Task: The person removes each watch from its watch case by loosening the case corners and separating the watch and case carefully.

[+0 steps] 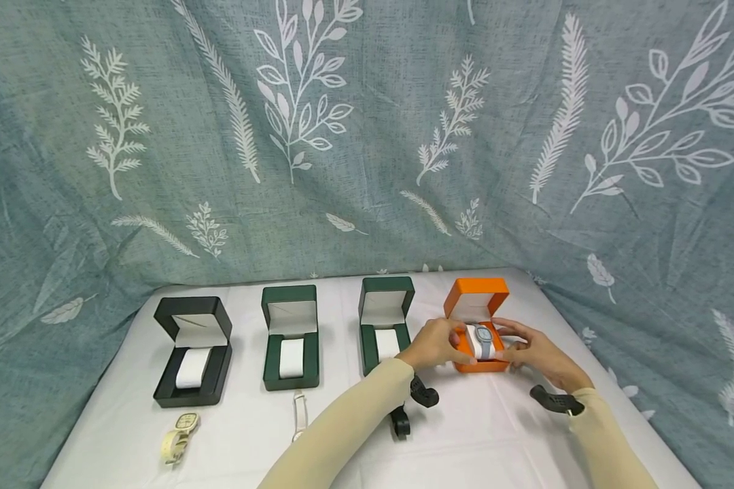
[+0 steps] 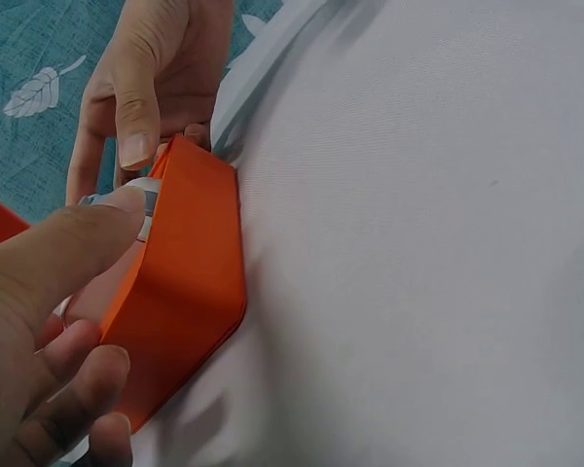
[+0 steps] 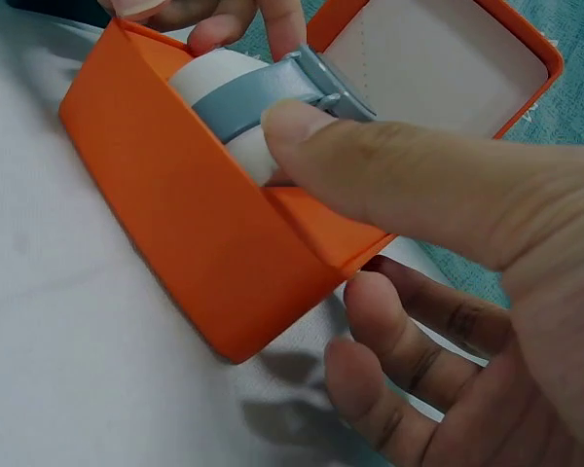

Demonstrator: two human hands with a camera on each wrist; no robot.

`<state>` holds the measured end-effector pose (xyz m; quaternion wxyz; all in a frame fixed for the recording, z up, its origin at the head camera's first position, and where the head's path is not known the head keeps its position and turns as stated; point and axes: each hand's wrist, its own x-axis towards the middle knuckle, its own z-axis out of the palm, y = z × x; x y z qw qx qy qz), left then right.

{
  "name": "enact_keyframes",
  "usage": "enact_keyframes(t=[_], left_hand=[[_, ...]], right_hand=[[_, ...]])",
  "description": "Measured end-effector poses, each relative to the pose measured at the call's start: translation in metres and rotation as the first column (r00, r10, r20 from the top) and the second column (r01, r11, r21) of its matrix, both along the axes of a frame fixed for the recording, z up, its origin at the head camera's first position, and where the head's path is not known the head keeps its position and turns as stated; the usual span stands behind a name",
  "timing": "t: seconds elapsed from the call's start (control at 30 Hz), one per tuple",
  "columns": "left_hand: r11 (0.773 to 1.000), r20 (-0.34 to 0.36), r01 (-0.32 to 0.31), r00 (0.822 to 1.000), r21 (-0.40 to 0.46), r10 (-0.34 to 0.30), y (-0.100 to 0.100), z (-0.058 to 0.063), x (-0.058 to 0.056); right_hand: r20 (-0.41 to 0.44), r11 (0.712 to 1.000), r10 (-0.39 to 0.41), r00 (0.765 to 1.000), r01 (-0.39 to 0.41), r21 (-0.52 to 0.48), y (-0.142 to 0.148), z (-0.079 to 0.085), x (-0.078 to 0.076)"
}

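Observation:
In the head view an orange watch box (image 1: 480,367) stands with its lid raised. Inside it sits a white cushion (image 3: 218,70) wrapped by a watch (image 3: 250,98) with a blue-grey strap and a squarish case; the cushion rises above the rim. My left hand (image 1: 432,344) is at the box's left side, thumb extended onto the cushion's end, other fingers loosely bent by the outer wall. My right hand (image 1: 544,355) is on the opposite side, its straight thumb at the strap and cushion. Its lower fingers bend loosely outside the corner; the index finger is partly hidden.
To the left stand two green watch boxes (image 1: 270,380) (image 1: 367,333) and a black one (image 1: 165,392), lids raised, each with a white cushion. In front lie a gold-toned watch (image 1: 180,435), a white-strapped watch (image 1: 300,411) and a black strap-like item (image 1: 399,422). A patterned curtain (image 1: 367,204) hangs behind.

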<state>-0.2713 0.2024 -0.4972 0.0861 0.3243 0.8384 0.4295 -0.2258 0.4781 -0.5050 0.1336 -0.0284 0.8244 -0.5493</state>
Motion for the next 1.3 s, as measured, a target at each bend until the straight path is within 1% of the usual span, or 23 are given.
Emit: enact_keyframes(t=[0.23,0.33,0.43,0.57,0.7,0.87,1.03,1.13,1.3], left_hand=[[0.996,-0.086,-0.010,0.996,-0.092,0.002,0.005,0.000,-0.001],[0.992,-0.112,-0.020,0.994,-0.122,0.007,0.007,0.001,0.000],[0.989,-0.130,-0.025,0.992,-0.149,0.006,0.010,0.001,0.000],[0.984,-0.142,-0.040,0.990,-0.175,0.015,0.013,0.002,0.001],[0.979,-0.157,-0.058,0.987,-0.195,0.027,0.016,0.003,0.000],[0.973,-0.165,-0.049,0.986,-0.226,0.011,0.017,0.004,-0.001],[0.973,-0.157,-0.034,0.988,-0.229,-0.003,0.017,0.007,0.000],[0.971,-0.155,-0.037,0.988,-0.237,0.000,0.017,0.009,0.001],[0.965,-0.171,-0.045,0.985,-0.259,-0.001,0.016,0.010,0.002]], right_hand=[[0.029,1.000,0.002,1.000,-0.002,0.001,-0.001,-0.001,0.000],[0.031,1.000,0.003,1.000,-0.002,-0.008,-0.001,0.000,0.000],[0.025,1.000,0.020,0.999,-0.020,-0.007,0.000,0.001,0.001],[0.025,0.999,0.039,0.999,-0.039,-0.001,0.003,0.003,0.001],[0.043,0.999,0.036,0.998,-0.037,0.010,0.007,0.002,-0.001],[0.068,0.999,0.037,0.997,-0.037,0.011,0.010,0.002,-0.004],[0.083,0.999,0.054,0.995,-0.054,0.005,0.009,0.003,-0.004],[0.092,0.998,0.059,0.994,-0.059,0.003,0.008,0.004,-0.004],[0.107,0.999,0.042,0.993,-0.042,0.003,0.006,0.004,-0.003]])
